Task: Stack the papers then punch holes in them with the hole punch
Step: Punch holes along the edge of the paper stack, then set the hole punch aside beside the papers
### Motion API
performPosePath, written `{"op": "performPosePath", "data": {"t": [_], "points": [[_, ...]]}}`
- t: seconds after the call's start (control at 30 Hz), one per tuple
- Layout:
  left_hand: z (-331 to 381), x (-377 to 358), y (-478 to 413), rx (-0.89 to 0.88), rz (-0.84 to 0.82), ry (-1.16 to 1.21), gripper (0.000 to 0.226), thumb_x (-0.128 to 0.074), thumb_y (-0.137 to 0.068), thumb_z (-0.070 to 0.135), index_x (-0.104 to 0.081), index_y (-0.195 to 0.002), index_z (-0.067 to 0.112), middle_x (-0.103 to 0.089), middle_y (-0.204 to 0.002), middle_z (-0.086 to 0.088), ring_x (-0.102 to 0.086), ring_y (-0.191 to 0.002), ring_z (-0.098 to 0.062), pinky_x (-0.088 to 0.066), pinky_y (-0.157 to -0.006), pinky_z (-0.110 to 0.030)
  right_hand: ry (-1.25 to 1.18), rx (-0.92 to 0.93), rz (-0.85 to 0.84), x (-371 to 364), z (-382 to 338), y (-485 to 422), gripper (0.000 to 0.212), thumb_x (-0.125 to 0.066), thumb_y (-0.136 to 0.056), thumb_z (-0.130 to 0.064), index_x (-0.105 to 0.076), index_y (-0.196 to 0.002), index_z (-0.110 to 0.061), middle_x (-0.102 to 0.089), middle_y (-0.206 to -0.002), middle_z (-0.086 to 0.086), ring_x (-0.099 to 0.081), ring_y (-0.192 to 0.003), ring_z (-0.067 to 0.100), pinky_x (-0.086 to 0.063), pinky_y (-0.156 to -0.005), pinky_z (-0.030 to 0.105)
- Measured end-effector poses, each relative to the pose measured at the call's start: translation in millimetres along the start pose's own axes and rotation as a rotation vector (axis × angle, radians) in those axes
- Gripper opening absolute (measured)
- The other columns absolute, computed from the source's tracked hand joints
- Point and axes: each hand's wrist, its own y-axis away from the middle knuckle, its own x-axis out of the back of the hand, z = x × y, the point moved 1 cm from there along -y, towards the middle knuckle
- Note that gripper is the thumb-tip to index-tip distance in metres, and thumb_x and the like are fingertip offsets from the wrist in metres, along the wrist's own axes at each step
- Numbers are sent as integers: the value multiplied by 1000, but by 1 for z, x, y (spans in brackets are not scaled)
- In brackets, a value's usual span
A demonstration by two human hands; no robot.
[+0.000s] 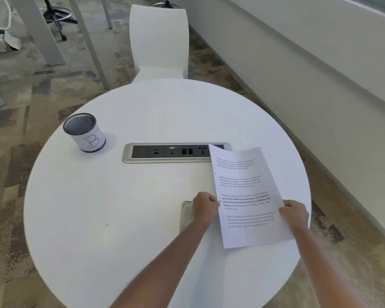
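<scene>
Both hands grip a white printed stack of papers by its long side edges: the left hand curls its fingers around the left edge, and the right hand pinches the right edge at about the same height. Both forearms reach in from the near edge of the round white table, and the wrists are roughly level. The long axis of the papers runs away from the person, with the far end leaning a little to the left. How many sheets are held cannot be told, nor whether the near edge touches the table. Just beside and partly under the left hand lies a pale, clear-looking rectangular object, probably the hole punch, so it sits to the left of the papers and nearest the left hand. Farther off, the papers' far corner overlaps a silver-framed black power socket panel set into the table. Beyond to the left stands a black mesh pen cup with a white label, and a white moulded chair stands at the far side.
</scene>
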Motion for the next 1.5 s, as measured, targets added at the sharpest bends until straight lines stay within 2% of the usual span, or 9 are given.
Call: {"op": "performPosePath", "data": {"t": [0.37,0.53,0.67,0.77,0.93,1.07,1.2,1.37,1.5], "points": [[-17,-21,15,136,-31,-318,12,-55,-86,3,-52,-96,-2,-63,-117,-24,-61,-109,-35,-52,-91,-40,30,-65,-57,16,26,-6,45,-45,-80,8,-60,-118,-12,-57,-116,19,-51,-93,28,-41,-77,32],[-14,-26,21,41,-23,-448,47,-49,-86,-4,-34,-129,6,-62,-113,-22,-62,-103,-37,-55,-83,-45,57,-34,-77,16,23,0,51,-38,-81,10,-55,-123,-14,-44,-68,0,-46,-69,25,-47,-74,37],[-15,-24,19,-6,-45,-563,57,-46,-88,0,-29,-140,15,-61,-119,-19,-58,-110,-34,-51,-88,-40,112,4,-89,16,21,3,49,-40,-80,11,-57,-121,-11,-54,-78,11,-49,-74,28,-50,-81,41],[-15,-21,18,-17,-34,-624,58,-46,-90,3,-27,-143,17,-62,-120,-16,-56,-114,-31,-46,-90,-37,139,27,-92,15,22,3,48,-41,-80,11,-57,-120,-11,-60,-106,23,-54,-86,34,-49,-82,41],[-14,-19,18,-41,-9,-663,56,-43,-88,-1,-29,-141,13,-62,-119,-17,-57,-114,-32,-47,-90,-37,177,59,-104,11,24,2,49,-40,-79,11,-57,-119,-10,-55,-87,16,-48,-72,26,-44,-66,37],[-15,-21,19,-53,2,-704,52,-38,-87,-2,-32,-137,11,-62,-117,-18,-57,-112,-33,-47,-88,-37,202,97,-96,10,24,2,46,-39,-80,11,-58,-117,-10,-63,-104,27,-52,-75,31,-52,-77,43],[-14,-22,19,-56,9,-724,49,-40,-86,-3,-35,-133,9,-63,-115,-18,-58,-110,-34,-48,-86,-38,196,116,-97,9,26,-1,47,-38,-80,12,-58,-117,-8,-63,-105,28,-49,-73,29,-43,-64,34],[-11,-21,21,-59,-1,-750,44,-42,-86,-1,-34,-129,5,-62,-116,-19,-57,-111,-35,-48,-87,-37,222,107,-107,10,24,-2,47,-41,-79,12,-58,-118,-9,-64,-104,27,-59,-99,40,-51,-81,43],[-5,-14,28,-171,46,-747,44,-45,-88,5,-35,-131,6,-62,-116,-18,-58,-108,-34,-46,-86,-38,184,126,-107,8,19,2,49,-43,-80,12,-54,-124,-7,-57,-118,26,-56,-103,36,-45,-75,35]]}}
